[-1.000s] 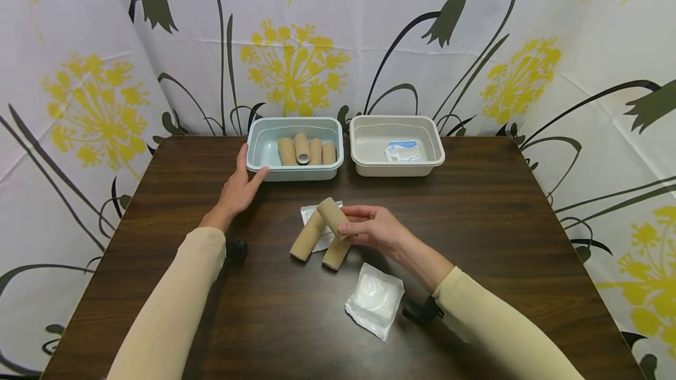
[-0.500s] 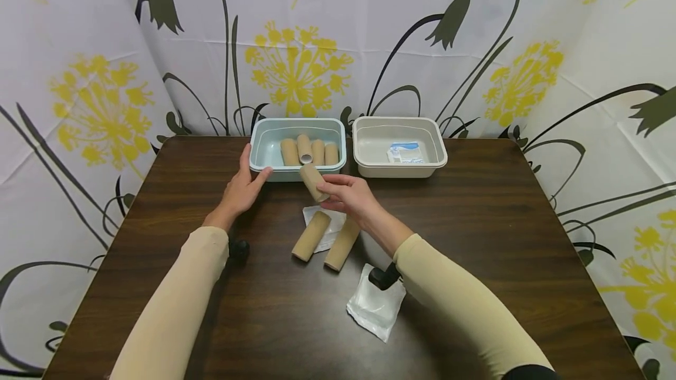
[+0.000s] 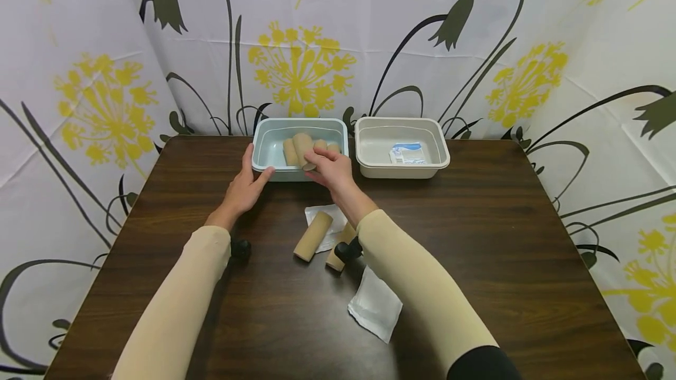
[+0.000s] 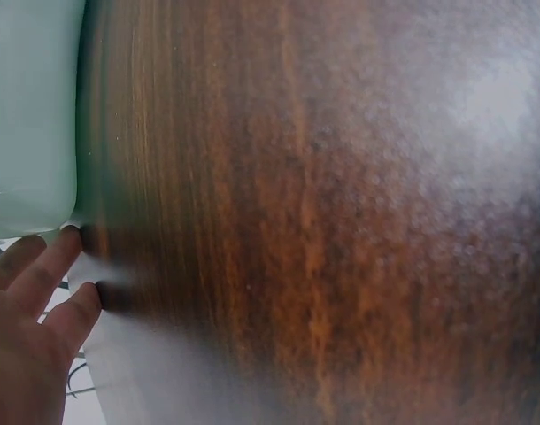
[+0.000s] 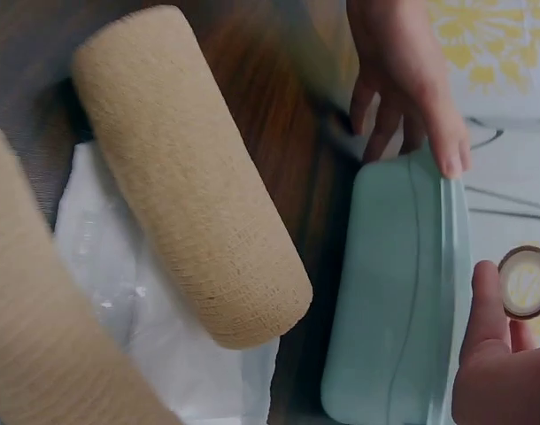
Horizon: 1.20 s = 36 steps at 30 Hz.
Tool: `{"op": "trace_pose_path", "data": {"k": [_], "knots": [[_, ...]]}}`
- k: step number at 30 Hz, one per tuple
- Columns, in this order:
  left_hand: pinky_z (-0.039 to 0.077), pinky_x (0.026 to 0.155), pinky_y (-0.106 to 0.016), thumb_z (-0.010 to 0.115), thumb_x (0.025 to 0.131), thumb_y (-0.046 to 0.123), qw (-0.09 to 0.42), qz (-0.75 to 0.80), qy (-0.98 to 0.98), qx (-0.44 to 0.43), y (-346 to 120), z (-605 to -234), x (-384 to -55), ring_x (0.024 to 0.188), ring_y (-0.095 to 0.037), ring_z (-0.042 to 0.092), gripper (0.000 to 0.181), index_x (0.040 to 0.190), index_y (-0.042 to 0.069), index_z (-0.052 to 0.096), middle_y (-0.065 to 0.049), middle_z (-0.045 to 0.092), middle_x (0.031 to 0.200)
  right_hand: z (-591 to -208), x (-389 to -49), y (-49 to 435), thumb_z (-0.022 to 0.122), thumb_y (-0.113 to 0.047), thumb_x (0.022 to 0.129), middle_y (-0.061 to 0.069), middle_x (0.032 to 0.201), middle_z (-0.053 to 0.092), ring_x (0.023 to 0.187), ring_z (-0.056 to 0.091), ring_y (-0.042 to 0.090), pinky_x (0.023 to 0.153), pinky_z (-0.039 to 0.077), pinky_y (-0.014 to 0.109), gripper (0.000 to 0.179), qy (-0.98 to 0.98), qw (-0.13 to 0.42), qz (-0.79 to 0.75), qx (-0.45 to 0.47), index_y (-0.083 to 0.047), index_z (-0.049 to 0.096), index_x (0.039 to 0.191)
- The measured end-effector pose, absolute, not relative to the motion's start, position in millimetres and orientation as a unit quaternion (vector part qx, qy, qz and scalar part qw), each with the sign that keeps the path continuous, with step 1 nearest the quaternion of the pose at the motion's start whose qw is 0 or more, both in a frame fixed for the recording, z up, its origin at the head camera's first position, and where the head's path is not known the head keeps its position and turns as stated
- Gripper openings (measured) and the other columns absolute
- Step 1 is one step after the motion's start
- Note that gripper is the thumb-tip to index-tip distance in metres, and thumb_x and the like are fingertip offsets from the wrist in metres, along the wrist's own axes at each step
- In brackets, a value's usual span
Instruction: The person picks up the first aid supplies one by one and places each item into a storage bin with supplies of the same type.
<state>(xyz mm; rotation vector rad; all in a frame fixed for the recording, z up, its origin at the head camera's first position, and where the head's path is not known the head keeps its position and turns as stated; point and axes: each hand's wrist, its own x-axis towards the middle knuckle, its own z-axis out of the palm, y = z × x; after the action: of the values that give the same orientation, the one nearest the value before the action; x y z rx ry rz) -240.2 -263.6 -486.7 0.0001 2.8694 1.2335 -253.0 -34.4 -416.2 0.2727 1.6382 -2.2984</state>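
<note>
The right hand (image 3: 334, 170) pinches a tan cylindrical roll (image 3: 303, 150) over the front rim of the smooth, pale-blue plastic bin (image 3: 290, 176); the left hand (image 3: 242, 189) touches the bin's left corner, fingers loosely extended. In front of the bin, a crepe-textured roll (image 3: 313, 237) lies partly across a white packet (image 3: 334, 224).

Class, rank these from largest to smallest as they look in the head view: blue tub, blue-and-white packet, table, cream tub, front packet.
1. Table
2. Blue tub and cream tub: too alike to rank
3. Front packet, though partly covered
4. Blue-and-white packet
</note>
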Motion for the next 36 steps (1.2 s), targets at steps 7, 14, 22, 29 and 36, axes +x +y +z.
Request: {"op": "trace_pose_path", "data": {"k": [7,14,22,29,36], "knots": [[0.02,0.106,-0.065,0.039,0.093,0.064,0.011,0.395,0.918,0.004,-263.5,-486.9,-241.5,0.138,-0.046,0.026,0.084,0.15,0.037,-0.016,-0.019,0.016,0.157,-420.2,-261.1,-43.7,0.073,-0.011,0.084,0.014,0.118,0.061,0.094,0.068,0.023,0.077,0.056,0.033,0.039,0.585,0.114,-0.794,0.123,0.0,0.064,0.121],[0.021,0.105,-0.065,0.038,0.093,0.064,0.014,0.392,0.92,-0.004,-263.7,-485.6,-241.5,0.136,-0.048,0.027,0.084,0.15,0.037,-0.016,-0.021,0.017,0.157,-424.3,-264.1,-51.8,0.068,-0.007,0.087,0.016,0.123,0.062,0.099,0.065,0.02,0.083,0.054,0.034,0.041,0.605,0.099,-0.786,0.078,0.0,0.06,0.126],[0.019,0.106,-0.066,0.037,0.094,0.064,0.016,0.394,0.919,-0.004,-262.5,-485.0,-240.6,0.137,-0.048,0.024,0.082,0.15,0.038,-0.017,-0.019,0.015,0.157,-432.9,-263.4,-44.5,0.064,-0.005,0.09,0.017,0.13,0.057,0.111,0.059,0.022,0.089,0.052,0.032,0.038,0.628,0.113,-0.77,0.005,-0.002,0.059,0.128],[0.019,0.106,-0.066,0.038,0.094,0.063,0.013,0.393,0.919,-0.008,-260.1,-484.6,-242.0,0.138,-0.048,0.024,0.082,0.15,0.038,-0.016,-0.018,0.014,0.158,-440.7,-258.0,-20.0,0.065,-0.004,0.09,0.018,0.122,0.063,0.106,0.063,0.02,0.086,0.053,0.035,0.036,0.635,0.135,-0.759,-0.052,0.001,0.06,0.125],[0.017,0.106,-0.066,0.037,0.093,0.065,0.021,0.394,0.919,-0.013,-261.2,-483.4,-242.4,0.139,-0.047,0.021,0.082,0.148,0.041,-0.019,-0.018,0.011,0.158,-441.9,-244.0,12.0,0.063,-0.007,0.092,0.009,0.113,0.068,0.102,0.064,0.016,0.085,0.052,0.029,0.03,0.773,0.113,-0.6,-0.172,-0.002,0.064,0.121]]}}
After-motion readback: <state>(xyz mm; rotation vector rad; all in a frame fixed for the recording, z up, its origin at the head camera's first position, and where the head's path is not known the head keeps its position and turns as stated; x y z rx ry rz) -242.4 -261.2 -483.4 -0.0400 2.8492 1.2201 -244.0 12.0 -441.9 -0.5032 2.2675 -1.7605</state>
